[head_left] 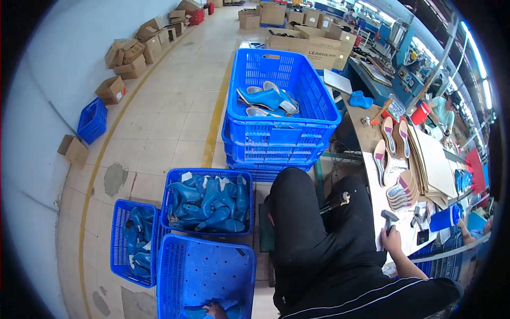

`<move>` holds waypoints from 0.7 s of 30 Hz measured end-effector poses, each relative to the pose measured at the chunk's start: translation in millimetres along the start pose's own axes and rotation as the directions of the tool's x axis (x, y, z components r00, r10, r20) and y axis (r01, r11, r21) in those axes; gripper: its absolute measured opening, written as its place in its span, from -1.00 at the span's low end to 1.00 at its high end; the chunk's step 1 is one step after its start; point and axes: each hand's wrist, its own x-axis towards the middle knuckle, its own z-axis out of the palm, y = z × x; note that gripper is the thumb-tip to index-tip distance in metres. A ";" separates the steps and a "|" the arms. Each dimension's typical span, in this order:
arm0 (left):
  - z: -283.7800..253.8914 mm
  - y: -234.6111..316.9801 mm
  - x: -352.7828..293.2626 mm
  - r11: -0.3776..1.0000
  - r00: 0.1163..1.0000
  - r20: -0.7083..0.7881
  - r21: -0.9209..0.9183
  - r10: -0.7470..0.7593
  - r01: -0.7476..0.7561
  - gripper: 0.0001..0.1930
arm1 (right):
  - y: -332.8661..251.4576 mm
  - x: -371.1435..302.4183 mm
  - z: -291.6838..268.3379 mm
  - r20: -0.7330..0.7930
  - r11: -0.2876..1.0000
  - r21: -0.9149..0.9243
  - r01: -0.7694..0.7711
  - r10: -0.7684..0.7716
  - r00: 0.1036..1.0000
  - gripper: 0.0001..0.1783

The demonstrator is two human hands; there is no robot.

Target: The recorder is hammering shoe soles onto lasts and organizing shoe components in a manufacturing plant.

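In my right hand is a hammer, gripped by its dark handle with the head up, beside the white-covered bench. My left hand reaches down into the near blue crate and closes on a blue shoe last; the frame's lower edge cuts off part of this. Another blue last lies beside that hand. Shoe insoles are fanned on the bench ahead of the hammer, with more insoles farther off. A pair of pincers lies right of the hammer.
Blue lasts fill a crate and a smaller basket at left. Stacked crates hold lasts with soles ahead. A blue jug, a dark phone and board sheets sit on the bench. Co-workers are at right.
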 end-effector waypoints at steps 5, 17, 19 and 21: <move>-16.9 0.2 17.3 0.887 0.908 0.002 0.216 0.418 -0.409 -0.55 | -11.4 -3.5 -46.5 0.025 0.982 -0.138 0.127 -0.124 0.992 -0.49; -119.9 27.1 -31.8 0.003 0.749 -0.659 -0.751 -0.075 -0.660 -0.83 | -130.6 61.3 -85.0 -0.412 0.806 0.399 0.438 -0.269 0.871 -0.79; -216.8 49.9 -103.1 0.094 0.747 -0.663 -0.747 -0.040 -0.658 -0.71 | -144.8 53.4 -108.4 -0.333 0.729 0.578 0.366 -0.199 0.922 -0.83; -284.5 51.0 -156.6 0.171 0.634 -0.764 -0.645 -0.119 -0.745 -0.74 | -177.1 55.8 -114.0 -0.377 0.569 0.689 0.450 -0.249 0.892 -0.85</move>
